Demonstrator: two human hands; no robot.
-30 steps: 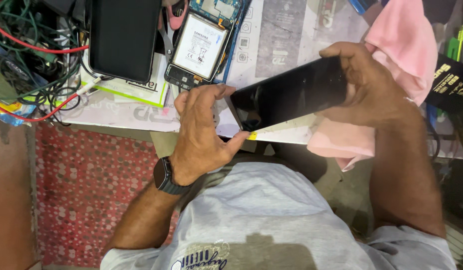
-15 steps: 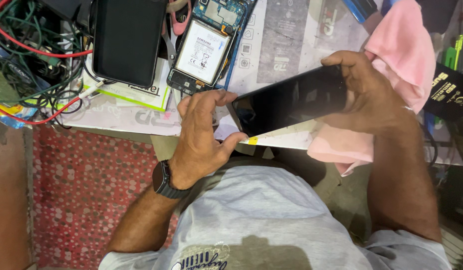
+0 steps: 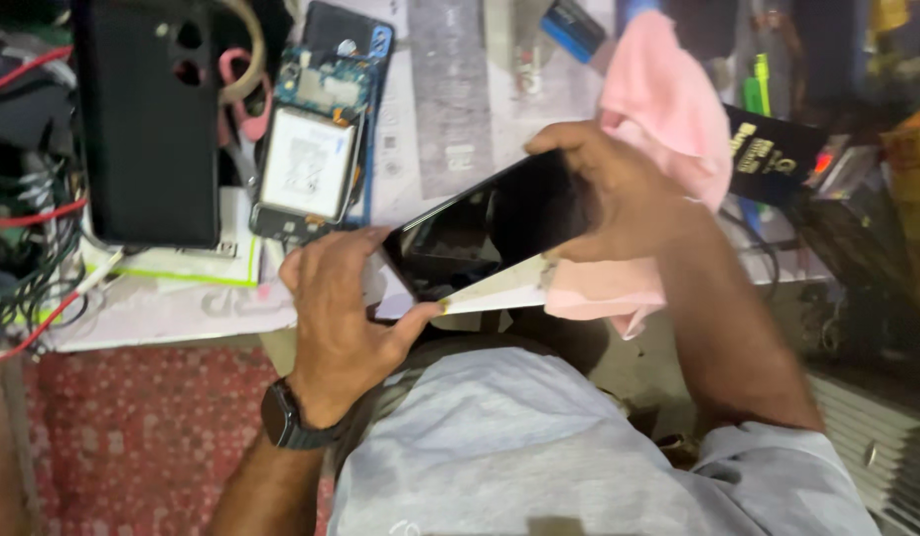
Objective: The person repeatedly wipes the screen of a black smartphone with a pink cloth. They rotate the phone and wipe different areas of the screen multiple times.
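Note:
I hold a black glossy phone screen panel (image 3: 480,233) tilted in front of me, above the table's near edge. My left hand (image 3: 346,318) grips its lower left corner, with a dark watch on that wrist. My right hand (image 3: 619,199) clasps its upper right end and rests against a pink cloth (image 3: 668,109). A pale strip (image 3: 499,283) shows along the panel's lower edge.
An opened phone with a white battery (image 3: 309,164) lies on the paper-covered table (image 3: 450,109). A black phone case (image 3: 147,124) lies to its left, beside tangled red and green wires (image 3: 28,248). A black box (image 3: 773,154) and green pens (image 3: 758,89) sit at right.
The view has shifted slightly, so the table objects sit lower in frame. Both hands keep the same grip on the panel, which stays tilted.

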